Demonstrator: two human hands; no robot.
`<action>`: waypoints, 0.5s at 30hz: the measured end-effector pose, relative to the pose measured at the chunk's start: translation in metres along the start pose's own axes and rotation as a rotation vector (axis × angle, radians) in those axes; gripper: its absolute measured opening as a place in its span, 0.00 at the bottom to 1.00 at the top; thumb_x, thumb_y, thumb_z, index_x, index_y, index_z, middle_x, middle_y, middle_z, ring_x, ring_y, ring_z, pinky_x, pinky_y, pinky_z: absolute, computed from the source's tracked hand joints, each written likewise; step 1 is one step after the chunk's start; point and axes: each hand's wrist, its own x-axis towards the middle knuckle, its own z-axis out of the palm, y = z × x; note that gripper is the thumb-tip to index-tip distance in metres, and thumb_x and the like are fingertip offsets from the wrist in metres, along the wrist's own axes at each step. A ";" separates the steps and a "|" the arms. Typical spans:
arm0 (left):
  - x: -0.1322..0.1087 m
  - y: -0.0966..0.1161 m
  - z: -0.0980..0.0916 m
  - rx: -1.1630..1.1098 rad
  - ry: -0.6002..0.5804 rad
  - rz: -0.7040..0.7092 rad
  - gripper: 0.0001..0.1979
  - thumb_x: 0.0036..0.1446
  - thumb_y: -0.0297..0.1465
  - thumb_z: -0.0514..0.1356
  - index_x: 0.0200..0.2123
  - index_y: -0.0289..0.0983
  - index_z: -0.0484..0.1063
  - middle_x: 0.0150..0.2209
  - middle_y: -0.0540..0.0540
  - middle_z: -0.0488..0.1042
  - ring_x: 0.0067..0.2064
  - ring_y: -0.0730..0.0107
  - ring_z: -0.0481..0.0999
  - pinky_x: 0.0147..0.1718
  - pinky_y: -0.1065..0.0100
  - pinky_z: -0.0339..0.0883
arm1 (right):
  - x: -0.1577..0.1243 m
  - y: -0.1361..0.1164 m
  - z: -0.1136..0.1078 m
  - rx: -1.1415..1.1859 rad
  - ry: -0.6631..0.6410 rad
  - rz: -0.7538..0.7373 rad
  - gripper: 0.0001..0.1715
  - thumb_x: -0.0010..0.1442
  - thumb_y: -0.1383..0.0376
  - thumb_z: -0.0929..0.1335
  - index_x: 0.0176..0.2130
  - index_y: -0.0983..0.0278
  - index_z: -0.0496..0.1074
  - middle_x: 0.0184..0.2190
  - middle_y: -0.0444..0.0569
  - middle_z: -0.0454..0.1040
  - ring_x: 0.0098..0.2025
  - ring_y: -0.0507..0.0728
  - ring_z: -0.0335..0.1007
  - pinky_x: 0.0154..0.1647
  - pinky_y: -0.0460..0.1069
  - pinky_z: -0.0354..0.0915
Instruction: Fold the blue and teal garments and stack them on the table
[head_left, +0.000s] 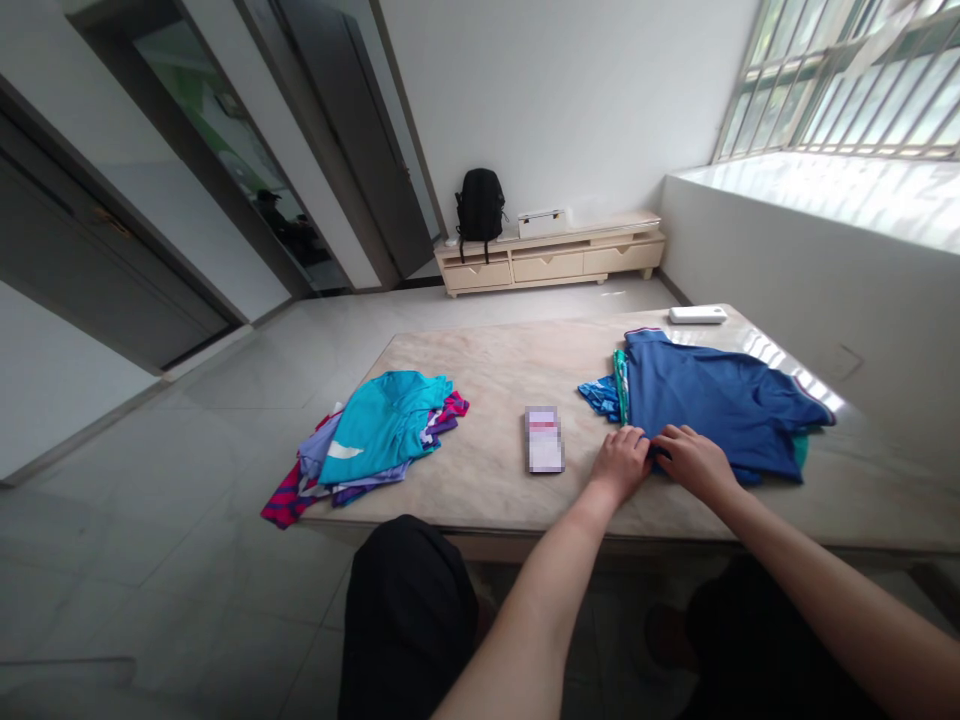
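Far to the left of the fingers, a heap of clothes lies on the surface, a turquoise shirt on top and striped pink, blue and purple pieces beneath, one corner drooping over the near edge. Between that heap and the fingers, a small flat card lies alone, just left of the left hand.

The left hand rests palm down at the near edge of a blue shirt, its fingers bent and closed onto the cloth at the lower left corner. Whether they pinch the fabric or only press on it cannot be told. The right hand lies just beside it, nearly touching, its fingers curled down on the same hem, the grip likewise hidden by the hand itself.

The blue shirt spreads away from the fingers and to their right, on top of a green garment and a patterned blue piece that peeks out just beyond the left fingers. Farther back, well beyond the fingers, a white flat box sits by the far edge.

Across the room stands a low cabinet with a black backpack on it.
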 end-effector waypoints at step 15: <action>0.000 -0.003 0.002 -0.063 0.009 0.011 0.18 0.71 0.36 0.55 0.59 0.35 0.70 0.66 0.39 0.69 0.70 0.57 0.62 0.69 0.54 0.58 | -0.002 -0.004 -0.008 0.103 -0.006 -0.105 0.15 0.65 0.65 0.65 0.40 0.56 0.81 0.39 0.48 0.79 0.44 0.58 0.75 0.40 0.49 0.67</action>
